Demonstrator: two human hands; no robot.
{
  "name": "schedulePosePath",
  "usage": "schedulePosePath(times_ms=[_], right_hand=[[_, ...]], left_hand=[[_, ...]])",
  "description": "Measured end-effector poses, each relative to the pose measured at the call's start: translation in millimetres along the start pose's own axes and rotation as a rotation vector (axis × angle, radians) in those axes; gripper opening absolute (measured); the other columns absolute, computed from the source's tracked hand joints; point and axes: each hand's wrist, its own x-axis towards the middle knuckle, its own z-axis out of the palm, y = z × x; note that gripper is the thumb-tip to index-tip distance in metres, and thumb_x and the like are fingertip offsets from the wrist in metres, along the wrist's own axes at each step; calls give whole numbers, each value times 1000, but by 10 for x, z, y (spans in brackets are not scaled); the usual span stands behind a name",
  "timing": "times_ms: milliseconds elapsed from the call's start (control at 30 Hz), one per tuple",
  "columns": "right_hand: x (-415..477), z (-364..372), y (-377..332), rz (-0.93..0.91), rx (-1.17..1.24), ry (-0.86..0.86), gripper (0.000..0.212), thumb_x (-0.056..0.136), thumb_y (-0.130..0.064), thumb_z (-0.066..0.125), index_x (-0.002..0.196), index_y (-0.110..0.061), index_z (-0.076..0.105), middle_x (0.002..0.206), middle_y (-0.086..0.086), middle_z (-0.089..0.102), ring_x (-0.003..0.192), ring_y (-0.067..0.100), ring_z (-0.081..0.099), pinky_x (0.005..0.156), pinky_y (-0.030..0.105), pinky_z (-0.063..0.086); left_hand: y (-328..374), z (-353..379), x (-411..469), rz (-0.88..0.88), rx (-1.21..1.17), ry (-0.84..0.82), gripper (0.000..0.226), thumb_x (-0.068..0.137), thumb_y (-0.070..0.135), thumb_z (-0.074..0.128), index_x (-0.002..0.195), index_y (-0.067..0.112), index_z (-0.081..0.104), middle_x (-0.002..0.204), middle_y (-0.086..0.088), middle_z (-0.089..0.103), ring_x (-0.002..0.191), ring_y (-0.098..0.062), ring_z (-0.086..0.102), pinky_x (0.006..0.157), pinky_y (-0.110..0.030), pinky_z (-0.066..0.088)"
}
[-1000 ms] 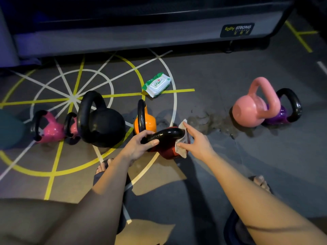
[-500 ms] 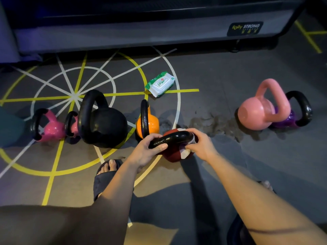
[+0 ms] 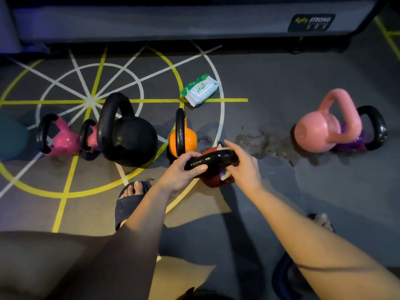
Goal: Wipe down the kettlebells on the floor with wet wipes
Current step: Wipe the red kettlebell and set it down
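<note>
the red kettlebell (image 3: 211, 180) stands on the floor (image 3: 281, 202) near the middle. the left hand (image 3: 180, 173) curls tight round the left end of its black handle (image 3: 213, 158). the right hand (image 3: 245, 169), fingers bent, holds a crumpled wet wipe (image 3: 223, 174) against its body. six more kettlebells show: two magenta (image 3: 63, 142) (image 3: 93, 138), one black (image 3: 129, 139) and one orange (image 3: 186, 138) on the left, one pale pink (image 3: 318, 132) and one purple (image 3: 355, 141) on the right. one wipes pack (image 3: 200, 89) lies farther off.
</note>
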Motion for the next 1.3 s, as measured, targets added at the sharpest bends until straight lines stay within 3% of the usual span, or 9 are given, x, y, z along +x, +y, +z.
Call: schedulePosePath(times_ms=[167, 300, 367, 500, 700, 867, 1033, 1200, 1300], right_hand=[[22, 81, -83, 109, 50, 17, 50, 75, -9, 72, 113, -39, 60, 115, -4, 65, 110, 19, 60, 94, 45, 54], [223, -78, -81, 138, 54, -114, 38, 72, -7, 78, 91, -34, 61, 91, -13, 67, 85, 0, 62, 71, 22, 49], [397, -217, -86, 95, 79, -334, 39, 71, -6, 83, 96, -27, 61, 89, -9, 68, 77, -4, 64, 70, 26, 52], [591, -348, 26, 118, 115, -647, 80, 57, -29, 97, 126, -37, 58, 118, -11, 69, 111, 8, 65, 95, 34, 56], [366, -269, 101, 147, 250, -488, 100, 53, -39, 97, 138, -42, 44, 152, -26, 27, 139, 1, 34, 114, 28, 32], [247, -228, 183, 212, 222, -310, 93, 43, -51, 98, 126, -41, 56, 167, -13, -3, 143, 0, 25, 118, 35, 33], [149, -269, 131, 186, 220, -324, 81, 59, -39, 95, 132, -38, 62, 166, -10, 9, 145, 1, 19, 120, 36, 26], [215, -433, 218, 16, -4, -599, 101, 74, -6, 81, 146, -55, 30, 147, -11, 48, 135, 10, 46, 107, 18, 39], [307, -483, 267, -2, -242, -597, 109, 77, -14, 78, 146, -66, 11, 138, 1, 59, 124, 22, 56, 105, 37, 48]], left_hand=[[-27, 38, 12, 14, 38, 8, 28, 91, 34, 74, 116, 32, 62, 117, -2, 63, 113, -17, 60, 97, -34, 51], [4, 62, 61, 29, 42, 29, 27, 91, 35, 74, 115, 32, 63, 119, -4, 61, 114, -20, 59, 100, -37, 52], [37, 31, 102, 31, 41, 27, 27, 91, 36, 73, 116, 32, 63, 119, -3, 61, 113, -19, 60, 99, -38, 52], [35, 3, 88, 24, 52, 4, 28, 92, 33, 73, 117, 30, 63, 118, 1, 62, 112, -15, 60, 95, -32, 51], [25, -76, -5, -3, 62, -22, 28, 93, 33, 70, 120, 31, 61, 124, 1, 58, 115, -12, 54, 87, -25, 42], [28, -67, -38, -38, 15, -20, 27, 95, 29, 69, 121, 27, 59, 123, -3, 59, 112, -11, 55, 79, -19, 40], [19, -76, -17, -23, 11, -38, 26, 94, 29, 70, 118, 28, 61, 122, -3, 61, 114, -15, 57, 83, -23, 43], [19, -115, -9, -30, 9, -45, 26, 95, 28, 69, 120, 25, 61, 122, -5, 61, 112, -12, 57, 81, -18, 43], [47, -131, 3, -35, 48, -54, 27, 95, 28, 68, 120, 24, 60, 121, -2, 61, 105, 0, 55, 77, -10, 41]])
